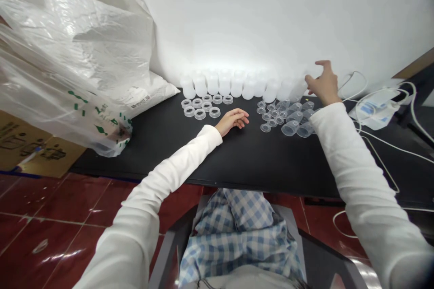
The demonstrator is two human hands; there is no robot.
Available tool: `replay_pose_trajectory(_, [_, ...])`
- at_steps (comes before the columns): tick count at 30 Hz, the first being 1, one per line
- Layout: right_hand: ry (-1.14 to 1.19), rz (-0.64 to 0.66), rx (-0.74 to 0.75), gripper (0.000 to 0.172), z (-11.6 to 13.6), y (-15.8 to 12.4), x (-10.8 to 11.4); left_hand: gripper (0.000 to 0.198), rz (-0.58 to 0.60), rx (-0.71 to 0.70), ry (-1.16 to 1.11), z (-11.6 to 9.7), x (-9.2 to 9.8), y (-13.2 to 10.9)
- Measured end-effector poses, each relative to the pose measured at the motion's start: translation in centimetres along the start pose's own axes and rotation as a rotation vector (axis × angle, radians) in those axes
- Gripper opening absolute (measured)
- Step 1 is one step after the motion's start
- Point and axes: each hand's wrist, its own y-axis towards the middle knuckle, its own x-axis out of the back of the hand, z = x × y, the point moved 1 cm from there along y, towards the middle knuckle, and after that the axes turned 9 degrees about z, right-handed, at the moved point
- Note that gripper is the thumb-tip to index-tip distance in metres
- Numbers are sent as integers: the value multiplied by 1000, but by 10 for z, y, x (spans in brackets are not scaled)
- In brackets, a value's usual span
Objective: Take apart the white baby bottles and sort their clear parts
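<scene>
My left hand point(233, 119) rests on the black table point(237, 158), fingers loosely curled, holding nothing, just right of a group of clear plastic rings point(203, 106). My right hand point(323, 82) reaches to the right end of a row of translucent white cups point(237, 85) that stands along the wall; thumb and fingers pinch the last cup point(300, 86) there. Between my hands lies a pile of clear small cups and caps point(286, 115), some on their sides.
A large clear plastic bag point(68, 54) bulges over the table's left end, above cardboard boxes point(30, 144). White cables point(383, 140) and a white and blue device point(373, 110) lie at the right. Red floor tiles show below the table edge.
</scene>
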Motion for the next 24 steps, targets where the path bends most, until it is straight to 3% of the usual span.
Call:
replay_pose_trajectory(4, [-141, 72, -188, 37, -1, 6, -9, 13, -7, 4, 5, -2, -1, -1])
replay_pose_trajectory(10, [-218, -74, -205, 32, 9, -5, -1, 15, 11, -9, 25, 1, 0, 0])
replay_pose_trajectory(13, [-229, -212, -145, 35, 32, -33, 18, 18, -17, -66, 85, 6, 2, 1])
replay_pose_trajectory(16, [-148, -232, 2, 29, 61, -69, 30, 38, -107, -226, 239, 9, 3, 1])
replay_pose_trajectory(20, [92, -28, 266, 13, 87, -101, 16, 82, -217, -433, 462, 9, 1, -2])
replay_pose_trajectory(24, [453, 290, 451, 27, 96, -112, -24, 103, -200, -495, 551, 10, 0, -2])
